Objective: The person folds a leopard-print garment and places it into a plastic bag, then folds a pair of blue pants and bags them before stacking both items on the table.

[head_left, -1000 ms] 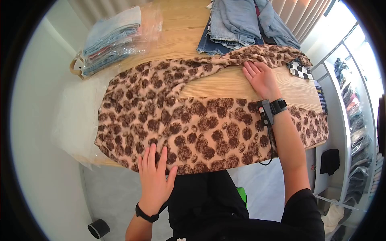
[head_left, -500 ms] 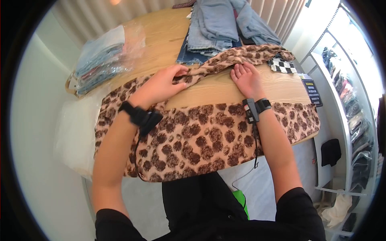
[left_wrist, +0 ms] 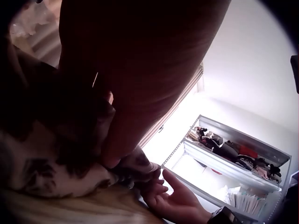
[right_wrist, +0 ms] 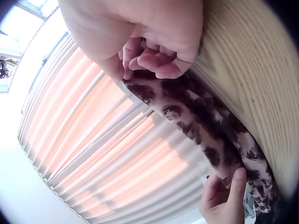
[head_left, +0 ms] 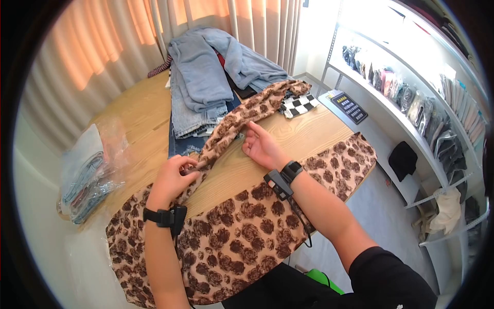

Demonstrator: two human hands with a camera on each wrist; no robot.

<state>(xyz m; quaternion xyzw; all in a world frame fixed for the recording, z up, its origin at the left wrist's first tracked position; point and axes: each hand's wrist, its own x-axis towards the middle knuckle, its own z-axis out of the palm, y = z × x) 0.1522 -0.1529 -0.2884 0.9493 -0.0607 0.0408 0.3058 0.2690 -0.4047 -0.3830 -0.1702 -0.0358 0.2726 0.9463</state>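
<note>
Rose-print trousers, brown on pale pink, lie across the wooden table. Their near leg is spread flat along the front edge, while the far leg is bunched into a long narrow strip. My left hand pinches that far leg partway along, towards the waist end. Further along the same leg, my right hand has its thumb and index finger closed on the edge, other fingers curled. In the right wrist view the fabric stretches between both hands. Dark shadow hides most of the left fingers in the left wrist view.
Folded jeans are piled at the back, beside a black-and-white checked cloth. Plastic-wrapped clothes sit at the left. A shelf rack stands to the right, with a dark sign card near the table's end.
My left hand has gone from the flat trousers near the front edge up to the far leg and pinched it. The right hand's fingers have curled onto that leg. The head view has swung right.
</note>
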